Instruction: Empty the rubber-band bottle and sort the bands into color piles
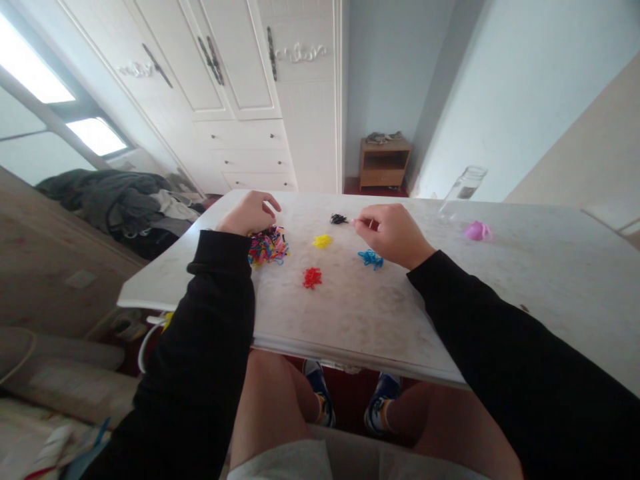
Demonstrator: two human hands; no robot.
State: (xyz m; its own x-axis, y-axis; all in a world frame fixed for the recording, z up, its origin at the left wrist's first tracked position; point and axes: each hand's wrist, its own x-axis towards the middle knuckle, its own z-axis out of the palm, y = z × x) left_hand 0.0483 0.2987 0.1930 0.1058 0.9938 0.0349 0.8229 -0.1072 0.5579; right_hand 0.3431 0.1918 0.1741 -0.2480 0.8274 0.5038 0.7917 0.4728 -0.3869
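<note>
My left hand (250, 213) rests at the far edge of a mixed multicoloured pile of small rubber bands (270, 247), its fingers loosely curved and apart. My right hand (393, 230) is pinched closed just right of a small black pile of rubber bands (339, 219). A tiny pale pinkish bit shows at its fingertips, too small to name. Below that hand lies a blue pile of rubber bands (371, 259). Between the hands sit a yellow pile (323, 241) and, nearer me, a red pile (313, 278).
On the right of the white table (350, 320) stand a clear glass bottle (463, 190) and a pink-purple round object (479, 231). Dark clothes (115, 200) are heaped beyond the left edge. White wardrobes (240, 60) and a small wooden cabinet (384, 163) stand behind.
</note>
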